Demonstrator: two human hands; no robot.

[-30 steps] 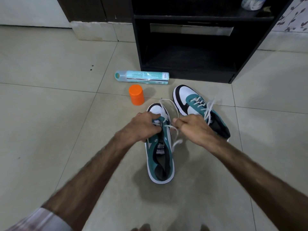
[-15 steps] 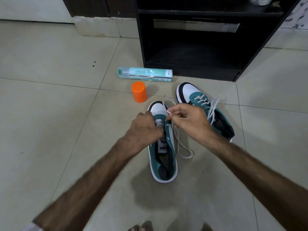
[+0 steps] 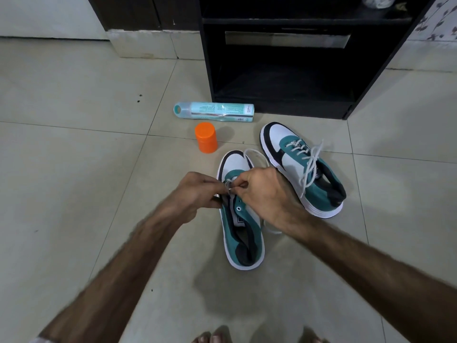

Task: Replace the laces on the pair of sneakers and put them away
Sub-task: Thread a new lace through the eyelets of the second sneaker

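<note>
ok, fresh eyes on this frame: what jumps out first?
Both hands meet at mid-frame over the near sneaker: the left hand and the right hand pinch a white lace at its eyelets. The second sneaker lies to the right, already laced. Behind them stand a bright orange cap and a teal spray can on its side, before a black cabinet.
</note>
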